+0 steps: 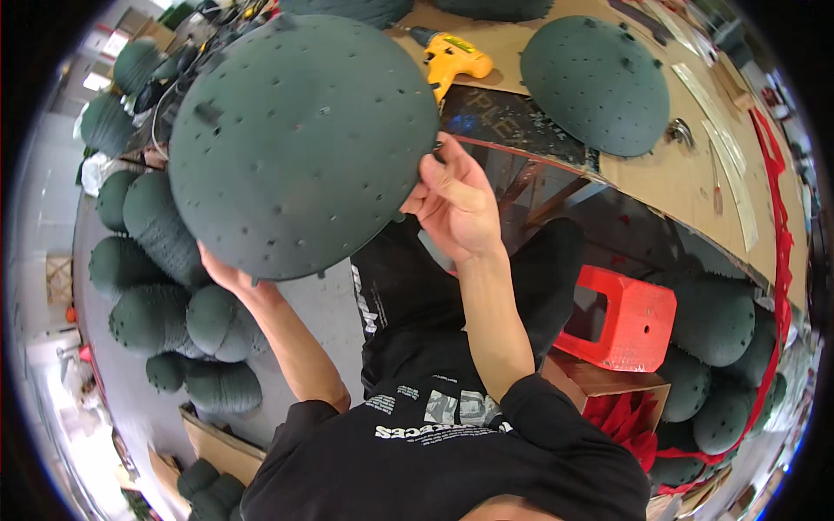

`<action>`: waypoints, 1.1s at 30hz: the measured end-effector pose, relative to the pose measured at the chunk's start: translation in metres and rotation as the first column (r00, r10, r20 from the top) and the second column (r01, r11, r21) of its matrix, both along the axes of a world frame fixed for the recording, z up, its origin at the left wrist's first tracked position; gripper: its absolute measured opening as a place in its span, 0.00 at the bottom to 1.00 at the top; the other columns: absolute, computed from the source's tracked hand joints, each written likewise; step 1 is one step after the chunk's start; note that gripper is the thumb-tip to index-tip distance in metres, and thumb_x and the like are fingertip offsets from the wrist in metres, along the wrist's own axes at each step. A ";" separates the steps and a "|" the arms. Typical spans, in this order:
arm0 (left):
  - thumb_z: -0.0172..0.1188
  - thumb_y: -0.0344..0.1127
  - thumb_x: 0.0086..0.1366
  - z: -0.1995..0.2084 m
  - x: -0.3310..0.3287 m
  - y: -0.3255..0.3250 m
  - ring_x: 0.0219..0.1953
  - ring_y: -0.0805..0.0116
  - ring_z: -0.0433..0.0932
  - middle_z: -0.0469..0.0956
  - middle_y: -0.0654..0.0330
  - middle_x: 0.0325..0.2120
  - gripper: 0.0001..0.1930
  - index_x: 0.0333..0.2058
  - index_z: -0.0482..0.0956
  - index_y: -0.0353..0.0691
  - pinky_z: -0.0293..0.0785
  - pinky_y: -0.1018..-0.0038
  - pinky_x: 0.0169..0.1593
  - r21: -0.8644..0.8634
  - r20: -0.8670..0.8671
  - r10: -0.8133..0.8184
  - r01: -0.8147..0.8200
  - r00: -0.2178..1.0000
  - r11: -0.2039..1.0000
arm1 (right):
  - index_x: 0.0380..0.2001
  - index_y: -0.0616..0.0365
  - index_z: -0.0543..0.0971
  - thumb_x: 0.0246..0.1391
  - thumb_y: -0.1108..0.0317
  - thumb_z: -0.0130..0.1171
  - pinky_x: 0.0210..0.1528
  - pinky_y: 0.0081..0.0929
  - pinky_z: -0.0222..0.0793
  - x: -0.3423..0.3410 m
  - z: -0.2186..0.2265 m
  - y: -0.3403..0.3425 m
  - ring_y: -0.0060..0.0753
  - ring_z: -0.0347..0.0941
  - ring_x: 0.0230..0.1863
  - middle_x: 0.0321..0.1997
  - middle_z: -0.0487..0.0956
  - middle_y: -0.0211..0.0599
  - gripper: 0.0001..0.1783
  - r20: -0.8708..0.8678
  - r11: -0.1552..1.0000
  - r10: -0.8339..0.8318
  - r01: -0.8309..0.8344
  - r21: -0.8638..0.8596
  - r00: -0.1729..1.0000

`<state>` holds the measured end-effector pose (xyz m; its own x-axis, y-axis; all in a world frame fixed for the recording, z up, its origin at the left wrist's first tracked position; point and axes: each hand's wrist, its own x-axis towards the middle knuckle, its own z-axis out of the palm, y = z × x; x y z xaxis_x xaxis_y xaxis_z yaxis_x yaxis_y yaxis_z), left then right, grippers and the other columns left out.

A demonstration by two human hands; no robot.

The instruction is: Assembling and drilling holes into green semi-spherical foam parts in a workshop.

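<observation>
Green and round, the big dome (304,165) is held up in front of us: our right hand (460,204) pinches its right edge between thumb and fingers, while our left hand (228,271) supports the lower left edge, fingers mostly hidden, so we cannot tell how far they close. Holes (324,110) already dot it, but most look bare, so we judge much remains. 1 drill (460,59) and a 2nd dome (595,87) lie on the table (686,187).

White printed lettering (439,431), large and small, on a black shirt (347,469); white text (368,319) down a black trouser leg (408,295); faint letters (493,109) on the dark panel (556,143) of the table (686,187).
</observation>
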<state>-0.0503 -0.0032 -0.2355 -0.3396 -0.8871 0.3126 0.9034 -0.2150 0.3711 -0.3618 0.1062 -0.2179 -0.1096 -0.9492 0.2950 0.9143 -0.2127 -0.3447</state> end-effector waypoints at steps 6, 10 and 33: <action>0.54 0.51 0.71 -0.003 -0.114 0.021 0.60 0.50 0.72 0.71 0.50 0.60 0.28 0.60 0.70 0.34 0.64 0.51 0.65 0.103 0.011 -0.195 0.192 0.981 0.976 | 0.52 0.55 0.68 0.67 0.70 0.51 0.40 0.32 0.82 -0.064 -0.025 -0.006 0.32 0.83 0.41 0.46 0.82 0.37 0.12 0.091 0.959 -0.273 0.263 0.107 0.958; 0.54 0.39 0.72 -0.002 -0.173 0.059 0.61 0.50 0.71 0.70 0.52 0.62 0.21 0.60 0.70 0.39 0.64 0.46 0.66 -0.015 0.166 -0.099 0.103 0.981 0.995 | 0.49 0.56 0.68 0.66 0.69 0.53 0.38 0.35 0.83 -0.066 -0.026 -0.008 0.37 0.84 0.39 0.45 0.81 0.39 0.11 -0.026 0.950 -0.279 0.280 0.141 0.960; 0.50 0.30 0.73 0.020 -0.152 0.032 0.59 0.54 0.74 0.72 0.54 0.60 0.18 0.59 0.69 0.39 0.73 0.53 0.60 -0.315 0.201 0.071 -0.004 0.977 0.949 | 0.54 0.69 0.72 0.67 0.70 0.47 0.60 0.49 0.69 -0.045 0.005 -0.025 0.43 0.76 0.56 0.55 0.78 0.51 0.17 -0.030 0.995 0.045 -0.048 -0.084 0.999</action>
<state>-0.2019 0.0291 -0.2153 -0.3948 -0.7699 0.5014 0.8043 -0.0259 0.5936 -0.4064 0.0813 -0.2133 -0.0565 -0.9244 0.3773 0.9142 -0.1998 -0.3526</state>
